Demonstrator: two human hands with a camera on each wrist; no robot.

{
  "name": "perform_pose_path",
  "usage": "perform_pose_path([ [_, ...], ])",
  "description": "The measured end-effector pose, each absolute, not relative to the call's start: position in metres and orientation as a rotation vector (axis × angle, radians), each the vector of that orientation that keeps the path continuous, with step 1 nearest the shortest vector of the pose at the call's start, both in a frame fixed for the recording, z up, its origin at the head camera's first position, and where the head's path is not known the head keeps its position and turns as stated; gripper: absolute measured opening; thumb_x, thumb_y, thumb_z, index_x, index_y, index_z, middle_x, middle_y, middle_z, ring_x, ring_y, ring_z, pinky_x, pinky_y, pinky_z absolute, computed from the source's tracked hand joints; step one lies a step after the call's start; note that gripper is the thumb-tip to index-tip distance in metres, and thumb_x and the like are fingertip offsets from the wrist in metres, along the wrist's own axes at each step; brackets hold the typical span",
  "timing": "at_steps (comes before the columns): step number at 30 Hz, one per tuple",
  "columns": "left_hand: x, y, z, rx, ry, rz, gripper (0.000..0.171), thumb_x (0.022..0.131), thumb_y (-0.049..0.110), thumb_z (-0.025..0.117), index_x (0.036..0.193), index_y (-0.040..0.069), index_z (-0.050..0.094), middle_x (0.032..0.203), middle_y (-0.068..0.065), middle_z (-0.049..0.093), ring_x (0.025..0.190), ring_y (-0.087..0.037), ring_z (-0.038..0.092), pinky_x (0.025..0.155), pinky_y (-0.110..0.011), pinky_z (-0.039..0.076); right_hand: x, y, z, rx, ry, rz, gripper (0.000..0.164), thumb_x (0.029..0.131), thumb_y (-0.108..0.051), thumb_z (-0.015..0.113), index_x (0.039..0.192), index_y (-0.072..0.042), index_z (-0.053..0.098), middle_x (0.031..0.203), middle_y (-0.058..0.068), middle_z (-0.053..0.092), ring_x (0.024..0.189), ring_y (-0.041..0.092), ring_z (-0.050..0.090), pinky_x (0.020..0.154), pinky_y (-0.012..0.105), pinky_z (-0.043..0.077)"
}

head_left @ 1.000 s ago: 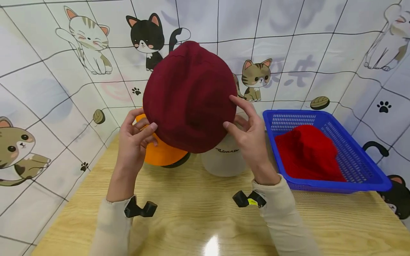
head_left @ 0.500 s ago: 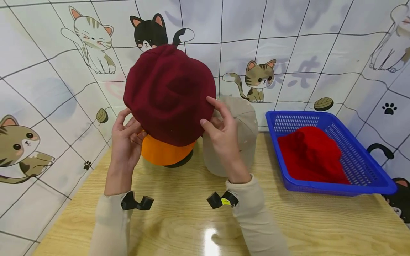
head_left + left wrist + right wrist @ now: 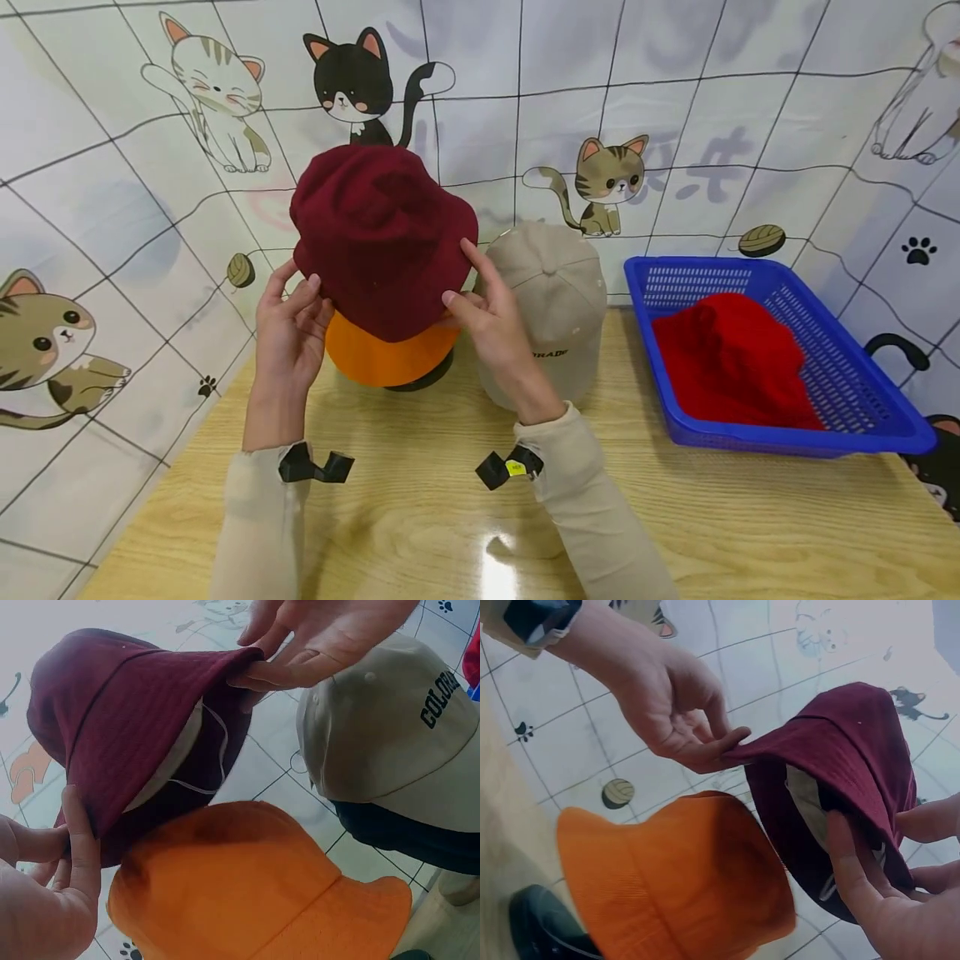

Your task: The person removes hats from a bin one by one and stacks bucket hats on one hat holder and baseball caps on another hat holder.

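A maroon bucket hat is held between both hands above an orange bucket hat. My left hand pinches its brim on the left, and my right hand pinches the brim on the right. In the left wrist view the maroon hat tilts, showing its pale lining and a white cord inside. The orange hat stands crown up just under it, on something dark. Beside my right hand is a beige cap with dark lettering, partly covered by that hand in the head view.
On the right of the wooden table stands a blue plastic basket with a red hat in it. A white cloth wall printed with cats rises behind and at both sides.
Both hands have carried the maroon hat left and down, from in front of the beige cap to over the orange hat. Its crown now tips upward more, and the beige cap shows more fully.
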State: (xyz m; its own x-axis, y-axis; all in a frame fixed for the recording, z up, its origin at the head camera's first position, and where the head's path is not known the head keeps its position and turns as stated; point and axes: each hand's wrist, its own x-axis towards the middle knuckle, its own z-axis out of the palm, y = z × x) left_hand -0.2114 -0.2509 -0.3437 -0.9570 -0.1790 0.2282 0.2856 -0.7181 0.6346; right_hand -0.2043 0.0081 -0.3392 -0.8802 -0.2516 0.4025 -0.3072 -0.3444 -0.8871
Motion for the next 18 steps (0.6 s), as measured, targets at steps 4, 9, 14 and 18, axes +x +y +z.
perform_pose_path([
  [4,-0.215,-0.257,-0.349,-0.17,-1.012,-2.71,0.037,0.099,-0.005,0.062,0.134,0.006,0.056,0.099,-0.011,0.067,0.07,-0.02,0.068,0.065,-0.025,0.061,-0.21,0.001,-0.349,0.742,-1.784,2.507,0.067,0.102,-0.002,0.052,0.163,-0.02,0.03,0.112,0.021,0.073,0.084,0.016,0.075,0.097,0.04,0.059],
  [9,-0.22,-0.264,-0.356,-0.07,-0.999,-2.709,0.039,0.097,-0.005,0.064,0.133,0.007,0.057,0.104,-0.012,0.067,0.071,-0.02,0.067,0.064,-0.024,0.061,-0.217,-0.006,-0.36,0.713,-1.821,2.53,0.067,0.103,-0.002,0.05,0.164,-0.02,0.028,0.125,0.034,0.066,0.084,0.028,0.075,0.099,0.045,0.059],
  [14,-0.226,-0.271,-0.363,0.027,-1.044,-2.698,0.035,0.097,-0.003,0.067,0.129,0.009,0.059,0.105,-0.009,0.065,0.074,-0.018,0.065,0.065,-0.022,0.059,-0.223,-0.012,-0.369,0.677,-1.805,2.571,0.067,0.102,0.0,0.049,0.164,-0.013,0.027,0.128,0.031,0.063,0.076,0.018,0.073,0.088,0.043,0.063],
  [18,-0.229,-0.276,-0.368,0.081,-1.087,-2.711,0.03,0.099,-0.001,0.065,0.127,0.01,0.06,0.114,-0.007,0.058,0.076,-0.017,0.059,0.065,-0.021,0.056,-0.225,-0.015,-0.374,0.63,-1.829,2.581,0.064,0.101,-0.001,0.049,0.161,-0.007,0.03,0.13,0.025,0.06,0.071,0.018,0.071,0.082,0.035,0.064],
])
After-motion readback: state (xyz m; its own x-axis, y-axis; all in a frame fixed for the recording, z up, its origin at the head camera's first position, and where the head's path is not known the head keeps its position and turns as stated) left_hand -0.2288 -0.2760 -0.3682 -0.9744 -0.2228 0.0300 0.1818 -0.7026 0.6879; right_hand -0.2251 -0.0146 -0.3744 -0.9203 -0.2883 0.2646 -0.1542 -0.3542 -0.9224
